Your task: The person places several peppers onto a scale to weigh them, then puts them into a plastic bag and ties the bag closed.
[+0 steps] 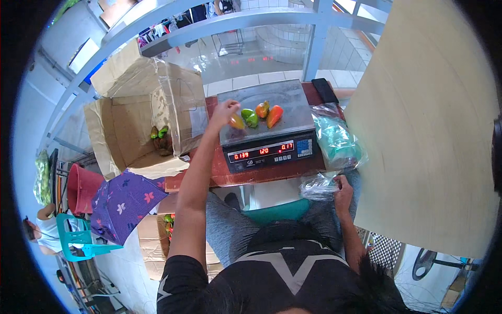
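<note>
My left hand (pixel 226 111), somewhat blurred, is over the left part of the scale's metal plate (pixel 257 89). A yellowish pepper (pixel 236 122) lies right by its fingers; whether they grip it cannot be told. To its right on the plate are green peppers (pixel 250 117), an orange-green pepper (pixel 262 109) and a red-orange pepper (pixel 275 116). Below them the black digital scale (pixel 251 164) shows lit red digits. Near my right thigh, my right hand (pixel 343 192) holds a clear plastic bag (pixel 319 186) at the edge of the red table (pixel 235 178).
An open cardboard box (pixel 129 129) with a few peppers (pixel 159 132) stands left of the scale. A packet of plastic bags (pixel 339 137) and a black phone (pixel 324 90) lie right of it. A purple umbrella (pixel 125 204) is lower left; a wooden panel (pixel 423 129) rises at right.
</note>
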The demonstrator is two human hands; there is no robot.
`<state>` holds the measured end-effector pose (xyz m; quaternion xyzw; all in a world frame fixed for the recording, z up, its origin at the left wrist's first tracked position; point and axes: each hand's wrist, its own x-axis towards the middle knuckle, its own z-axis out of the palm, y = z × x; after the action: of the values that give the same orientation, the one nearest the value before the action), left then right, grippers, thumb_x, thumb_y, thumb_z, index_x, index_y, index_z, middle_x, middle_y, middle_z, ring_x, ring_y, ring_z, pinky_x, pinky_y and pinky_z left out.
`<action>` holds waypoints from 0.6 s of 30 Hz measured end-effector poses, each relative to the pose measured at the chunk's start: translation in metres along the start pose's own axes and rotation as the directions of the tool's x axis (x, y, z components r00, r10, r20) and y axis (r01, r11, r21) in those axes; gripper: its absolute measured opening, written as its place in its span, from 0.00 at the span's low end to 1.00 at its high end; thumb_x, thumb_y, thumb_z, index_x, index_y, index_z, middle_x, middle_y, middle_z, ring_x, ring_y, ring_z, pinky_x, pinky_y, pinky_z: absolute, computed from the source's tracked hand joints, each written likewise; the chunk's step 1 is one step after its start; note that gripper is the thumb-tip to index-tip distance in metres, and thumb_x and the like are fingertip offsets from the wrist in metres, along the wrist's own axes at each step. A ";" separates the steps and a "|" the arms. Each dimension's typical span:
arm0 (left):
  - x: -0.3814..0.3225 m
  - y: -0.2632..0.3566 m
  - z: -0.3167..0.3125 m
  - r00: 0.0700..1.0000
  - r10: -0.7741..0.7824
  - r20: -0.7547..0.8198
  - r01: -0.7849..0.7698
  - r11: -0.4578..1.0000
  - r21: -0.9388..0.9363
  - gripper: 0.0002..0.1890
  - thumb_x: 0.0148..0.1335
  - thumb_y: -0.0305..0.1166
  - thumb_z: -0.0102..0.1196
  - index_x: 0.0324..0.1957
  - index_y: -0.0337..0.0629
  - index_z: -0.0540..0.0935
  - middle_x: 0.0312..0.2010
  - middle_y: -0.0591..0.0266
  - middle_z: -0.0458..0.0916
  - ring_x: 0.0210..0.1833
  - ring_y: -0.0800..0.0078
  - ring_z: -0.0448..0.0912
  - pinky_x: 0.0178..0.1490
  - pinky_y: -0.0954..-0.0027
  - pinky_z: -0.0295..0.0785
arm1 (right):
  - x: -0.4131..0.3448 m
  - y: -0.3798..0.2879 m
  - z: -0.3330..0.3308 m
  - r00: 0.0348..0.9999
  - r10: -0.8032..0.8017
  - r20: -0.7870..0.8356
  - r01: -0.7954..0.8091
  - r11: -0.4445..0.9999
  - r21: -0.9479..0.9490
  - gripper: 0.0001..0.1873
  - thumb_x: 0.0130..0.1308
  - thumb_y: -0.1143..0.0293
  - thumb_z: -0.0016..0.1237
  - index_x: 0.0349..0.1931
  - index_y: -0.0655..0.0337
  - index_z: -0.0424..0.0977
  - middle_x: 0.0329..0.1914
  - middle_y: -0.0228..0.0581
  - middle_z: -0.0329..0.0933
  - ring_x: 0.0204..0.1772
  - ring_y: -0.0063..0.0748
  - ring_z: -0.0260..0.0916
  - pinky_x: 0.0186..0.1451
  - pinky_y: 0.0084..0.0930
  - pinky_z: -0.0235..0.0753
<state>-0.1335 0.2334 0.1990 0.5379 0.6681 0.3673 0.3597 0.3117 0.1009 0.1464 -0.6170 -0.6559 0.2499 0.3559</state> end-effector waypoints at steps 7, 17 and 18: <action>0.042 0.003 -0.001 0.979 -0.169 -0.117 0.009 0.601 -0.799 0.18 0.59 0.36 0.52 0.48 0.36 0.71 0.39 0.56 0.76 0.39 0.69 0.76 0.45 0.67 0.74 | 0.003 -0.003 0.002 1.000 -0.007 0.000 0.007 1.000 -0.009 0.10 0.49 0.83 0.37 0.32 0.63 0.69 0.15 0.45 0.60 0.19 0.38 0.58 0.24 0.32 0.57; 0.064 0.015 0.074 0.951 0.139 -0.277 -0.141 0.990 0.012 0.15 0.52 0.37 0.58 0.40 0.41 0.77 0.34 0.57 0.80 0.37 0.69 0.78 0.43 0.67 0.73 | 0.001 -0.001 0.000 1.000 -0.004 -0.010 0.004 1.000 -0.008 0.09 0.50 0.83 0.38 0.32 0.64 0.69 0.15 0.45 0.60 0.20 0.37 0.58 0.25 0.31 0.57; 0.065 0.014 0.072 0.956 0.121 -0.265 -0.096 0.990 0.106 0.15 0.54 0.37 0.56 0.41 0.40 0.77 0.34 0.57 0.80 0.37 0.72 0.78 0.42 0.70 0.72 | 0.001 0.001 0.001 1.000 0.002 -0.015 -0.002 1.000 -0.023 0.09 0.51 0.83 0.39 0.32 0.63 0.69 0.15 0.44 0.60 0.20 0.36 0.58 0.25 0.31 0.58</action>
<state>-0.0741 0.3066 0.1718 0.5345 0.6965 0.4257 0.2191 0.3114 0.1020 0.1453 -0.6235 -0.6554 0.2381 0.3536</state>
